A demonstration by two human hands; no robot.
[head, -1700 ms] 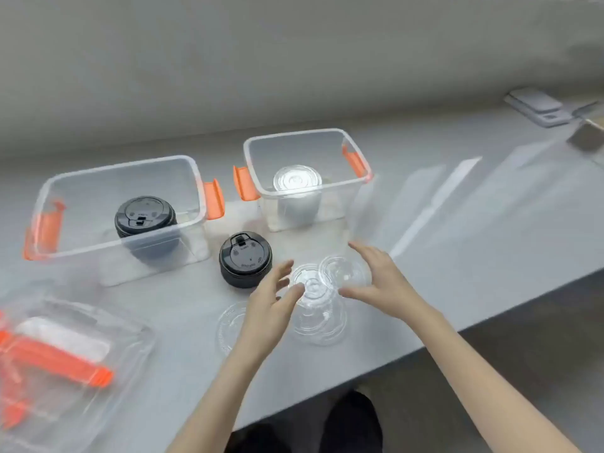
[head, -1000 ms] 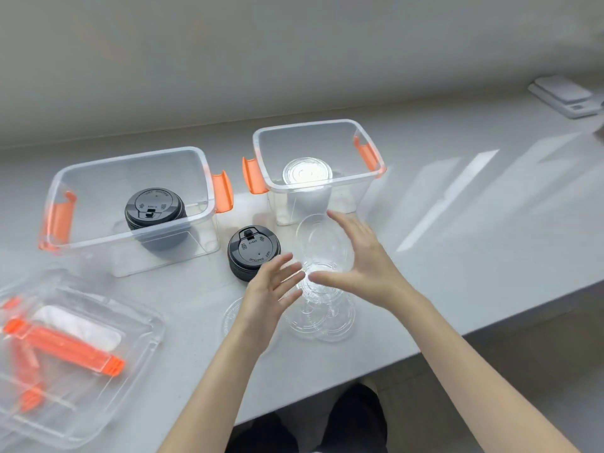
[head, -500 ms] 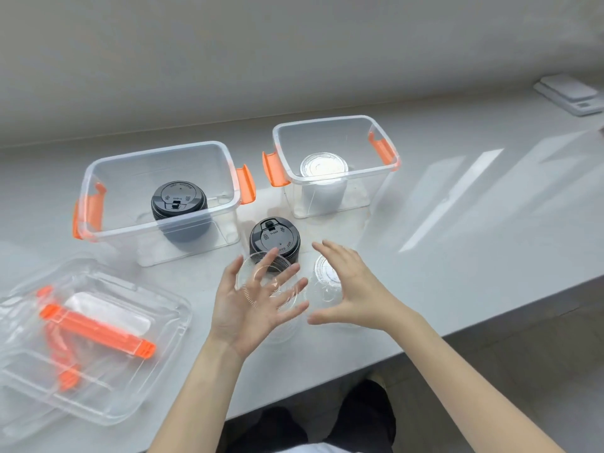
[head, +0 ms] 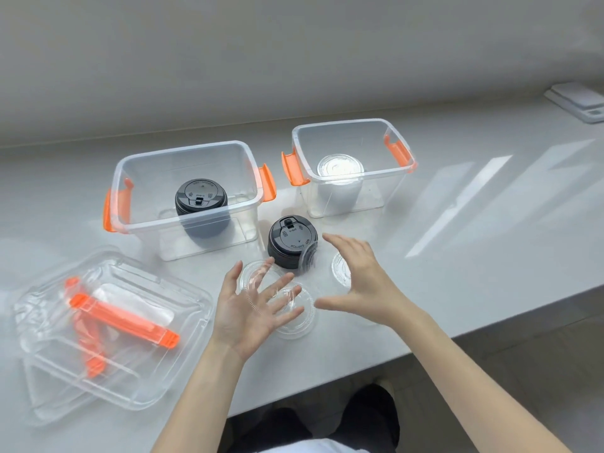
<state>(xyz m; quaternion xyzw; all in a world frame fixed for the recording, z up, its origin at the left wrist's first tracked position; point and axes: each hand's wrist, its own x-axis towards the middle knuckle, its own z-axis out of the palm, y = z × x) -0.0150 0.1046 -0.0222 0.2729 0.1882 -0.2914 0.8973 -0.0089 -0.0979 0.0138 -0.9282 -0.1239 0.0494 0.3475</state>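
Several clear plastic cup lids lie loose on the grey counter [head: 490, 256]. One clear lid [head: 295, 317] lies under my left fingertips, another [head: 253, 276] behind them, and a third [head: 338, 269] beside my right hand. A fourth clear lid [head: 309, 256] leans tilted against a short stack of black cup lids [head: 292, 241]. My left hand [head: 250, 310] hovers with spread fingers, holding nothing. My right hand [head: 361, 282] is flat with straight fingers, also holding nothing. The left clear bin [head: 130, 165] contains a stack of black lids [head: 200, 204]. The right clear bin [head: 385, 125] contains a stack of clear lids [head: 340, 178].
Two clear bin covers with orange clips [head: 108, 325] lie stacked at the front left. A white scale-like device [head: 578, 99] sits at the far right. The counter's front edge runs just below my forearms, with dark floor beyond.
One second ago my right hand held a clear lid up over a small pile. Now the clear lids lie scattered on the counter and both hands are spread and hold nothing.
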